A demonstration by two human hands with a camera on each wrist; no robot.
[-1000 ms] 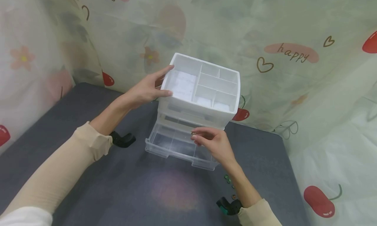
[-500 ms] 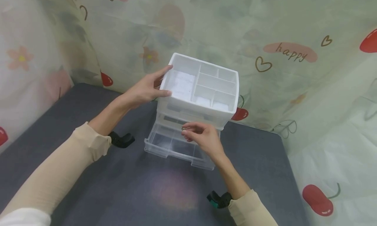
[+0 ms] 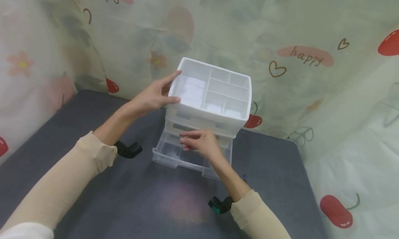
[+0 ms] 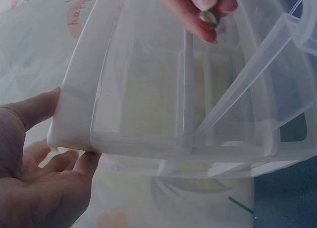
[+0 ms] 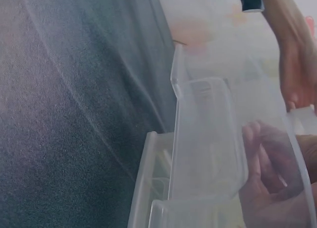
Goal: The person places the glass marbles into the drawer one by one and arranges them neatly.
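A white drawer organizer (image 3: 215, 114) with a divided top tray stands tilted in the head view. Its lower clear drawer (image 3: 190, 164) is pulled out. At the top left corner my left hand (image 3: 152, 95) grips the organizer, thumb on the front and fingers round the side. Over the open drawer, my right hand (image 3: 201, 143) pinches a small shiny round piece (image 4: 209, 19) between thumb and fingertips; its exact kind is too small to tell. Through clear plastic, the right wrist view shows the right hand (image 5: 270, 178) blurred.
Small dark-blue round pieces (image 3: 244, 177) lie on the grey table (image 3: 274, 169) beside the right forearm, which partly hides them. A patterned curtain (image 3: 296, 93) hangs behind the table. Each wrist wears a black camera mount (image 3: 128, 150).
My right hand has moved left across the open drawer, still pinching the small round piece. The left hand keeps its grip on the organizer. The forearm now covers the green pieces seen earlier.
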